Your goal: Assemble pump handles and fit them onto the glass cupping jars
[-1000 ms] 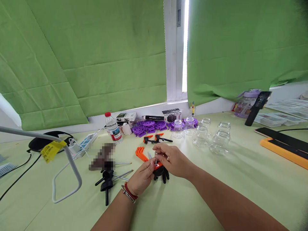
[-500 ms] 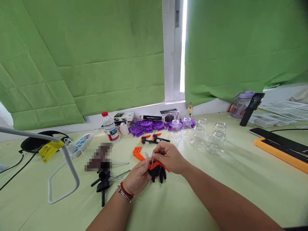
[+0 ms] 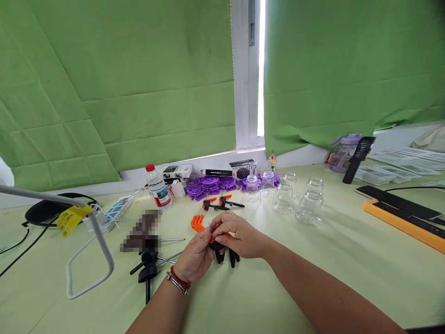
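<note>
My left hand [image 3: 198,255] is closed around a black part with an orange lever [image 3: 216,244], held just above the table. The fingers of my right hand [image 3: 239,235] are pinched together over the orange piece, and what lies between their tips is hidden. Black handle-like pieces [image 3: 232,257] show just below the hands. Past my left fingertips lie several loose orange levers [image 3: 197,223]. Two black-and-orange assemblies [image 3: 212,205] rest farther back. Left of my left hand are black caps with metal rods [image 3: 148,270].
Several clear glass jars [image 3: 309,208] stand at right. Purple plastic pieces [image 3: 210,183], small boxes [image 3: 177,171] and a red-capped water bottle [image 3: 158,188] line the back. A grey metal frame [image 3: 107,257] rises at left; an orange-and-black tool [image 3: 403,225] lies far right.
My right fingers have moved down and left onto the orange piece. The metal rod seen between them before is now hidden. The whole view has shifted slightly.
</note>
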`<state>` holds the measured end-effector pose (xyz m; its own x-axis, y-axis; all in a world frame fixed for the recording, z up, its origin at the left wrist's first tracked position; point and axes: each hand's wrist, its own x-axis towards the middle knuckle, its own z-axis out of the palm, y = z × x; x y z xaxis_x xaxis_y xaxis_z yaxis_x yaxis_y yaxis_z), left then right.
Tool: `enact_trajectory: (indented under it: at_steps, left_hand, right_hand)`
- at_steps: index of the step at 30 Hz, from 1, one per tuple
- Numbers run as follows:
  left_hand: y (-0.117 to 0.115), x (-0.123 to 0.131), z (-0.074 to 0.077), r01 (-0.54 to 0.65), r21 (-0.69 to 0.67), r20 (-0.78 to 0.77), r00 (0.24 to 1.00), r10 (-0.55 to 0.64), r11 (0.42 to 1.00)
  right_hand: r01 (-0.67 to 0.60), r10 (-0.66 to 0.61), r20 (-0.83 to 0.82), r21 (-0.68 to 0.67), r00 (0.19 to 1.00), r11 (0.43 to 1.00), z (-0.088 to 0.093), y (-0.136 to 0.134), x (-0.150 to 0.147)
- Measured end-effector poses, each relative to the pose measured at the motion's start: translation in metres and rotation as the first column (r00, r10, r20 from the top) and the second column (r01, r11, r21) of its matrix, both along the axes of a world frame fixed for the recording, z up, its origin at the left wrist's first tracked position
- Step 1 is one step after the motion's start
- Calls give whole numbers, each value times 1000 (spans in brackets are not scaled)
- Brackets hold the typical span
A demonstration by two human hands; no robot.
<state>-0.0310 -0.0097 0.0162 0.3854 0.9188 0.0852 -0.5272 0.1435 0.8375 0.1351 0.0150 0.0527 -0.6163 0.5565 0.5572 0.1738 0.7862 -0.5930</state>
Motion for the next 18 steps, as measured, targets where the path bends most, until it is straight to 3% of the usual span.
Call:
enact_trajectory:
  at_steps: [2, 4, 6, 8, 10, 12, 14, 16, 18]
  left_hand:
    - [2, -3, 2, -33, -13, 6, 999, 33, 999]
    - [4, -7, 4, -77, -31, 23, 997, 78, 997]
    - [6, -11, 7, -135, -51, 54, 989, 138, 990]
    - [9, -14, 8, -191, -79, 95, 976, 198, 978]
    - [10, -15, 8, -215, -117, 136, 964, 230, 970]
    - [11, -14, 6, -212, -150, 174, 956, 237, 966]
    - [11, -11, 5, -198, -166, 192, 954, 229, 966]
    - [10, -7, 4, -182, -153, 171, 963, 207, 971]
    - [8, -4, 3, -186, -108, 118, 973, 199, 976]
  right_hand:
    - [55, -56, -67, -14, 996, 998, 1, 5, 4]
    - [184, -204, -146, -140, 968, 973, 0, 12, 9]
    - [300, -361, -124, -349, 924, 888, -2, 21, 15]
    - [333, -398, -14, -521, 917, 786, -8, 27, 18]
    - [274, -308, 54, -620, 950, 735, -16, 29, 16]
    - [131, -153, 31, -700, 988, 702, -24, 26, 8]
    - [-24, 10, -23, -774, 1000, 633, -30, 20, -1]
    - [-71, 59, -45, -806, 997, 588, -33, 15, -9]
    - [-32, 21, -25, -804, 999, 594, -34, 13, -12]
